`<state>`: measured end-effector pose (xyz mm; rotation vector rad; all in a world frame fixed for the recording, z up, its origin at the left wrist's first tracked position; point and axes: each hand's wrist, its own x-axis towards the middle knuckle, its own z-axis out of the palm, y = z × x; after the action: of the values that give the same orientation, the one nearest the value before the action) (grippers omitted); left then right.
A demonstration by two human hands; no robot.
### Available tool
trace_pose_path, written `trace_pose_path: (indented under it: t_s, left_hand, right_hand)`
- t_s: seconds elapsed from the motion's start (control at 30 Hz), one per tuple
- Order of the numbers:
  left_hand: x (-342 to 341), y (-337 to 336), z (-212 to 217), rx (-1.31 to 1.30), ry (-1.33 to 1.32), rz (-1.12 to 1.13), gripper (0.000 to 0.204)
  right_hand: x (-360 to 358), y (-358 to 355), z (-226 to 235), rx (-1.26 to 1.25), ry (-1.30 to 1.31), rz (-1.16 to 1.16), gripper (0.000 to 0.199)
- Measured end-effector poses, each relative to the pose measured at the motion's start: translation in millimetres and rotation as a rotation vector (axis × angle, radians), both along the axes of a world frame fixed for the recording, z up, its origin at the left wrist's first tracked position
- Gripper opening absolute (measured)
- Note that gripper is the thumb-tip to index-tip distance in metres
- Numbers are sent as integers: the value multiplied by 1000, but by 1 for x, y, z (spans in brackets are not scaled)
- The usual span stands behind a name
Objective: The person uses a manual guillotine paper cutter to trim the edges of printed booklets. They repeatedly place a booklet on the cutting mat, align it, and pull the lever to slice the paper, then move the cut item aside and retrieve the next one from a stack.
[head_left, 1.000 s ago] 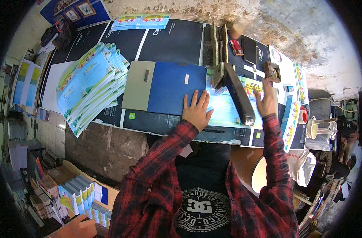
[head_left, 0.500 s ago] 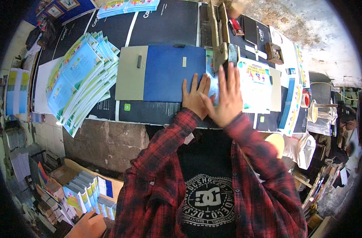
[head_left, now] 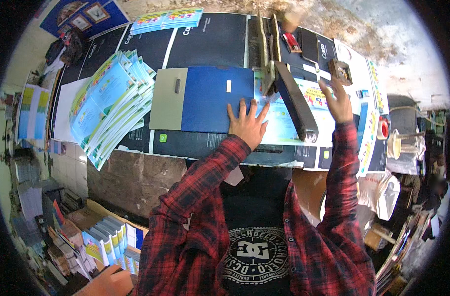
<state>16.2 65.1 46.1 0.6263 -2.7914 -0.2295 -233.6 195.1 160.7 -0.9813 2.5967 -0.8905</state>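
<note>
My left hand [head_left: 248, 126] lies flat with fingers spread, across the right edge of a blue board [head_left: 205, 101] and the printed sheet [head_left: 279, 121] beside it. Joined to the board's left is a grey-green panel [head_left: 166, 108]. What looks like a long-arm stapler [head_left: 268, 79] stands over the sheet, its dark lever [head_left: 296, 106] slanting toward me. To the right of the lever, my right hand [head_left: 339, 103] is raised above the sheets, slightly blurred, fingers apart and holding nothing.
A fanned stack of printed sheets [head_left: 111, 98] lies at left, another stack [head_left: 168, 19] at the far edge. A dark phone-like slab [head_left: 310, 47], a red item [head_left: 291, 43] and a tape roll [head_left: 383, 128] sit at right. Books [head_left: 104, 239] fill a box below; a person's hand [head_left: 109, 282] shows nearby.
My right hand has moved from beside my left hand out to the right and lifted. The dark lever now shows plainly, slanting toward me. My left hand has its fingers spread wider.
</note>
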Motion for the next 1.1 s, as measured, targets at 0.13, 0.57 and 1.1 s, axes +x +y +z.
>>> trace_pose_path:
  t_s: [0.13,0.57,1.1]
  left_hand:
    - [-6,5,-3,-22,11,-4,55]
    - [39,-35,10,-41,-74,68,50]
    - [33,-32,-7,14,-52,40,57]
  right_hand:
    - [-27,81,-109,144,262,-295,103]
    - [46,21,-99,397,251,-277,103]
    - [105,-79,136,-278,454,463,64]
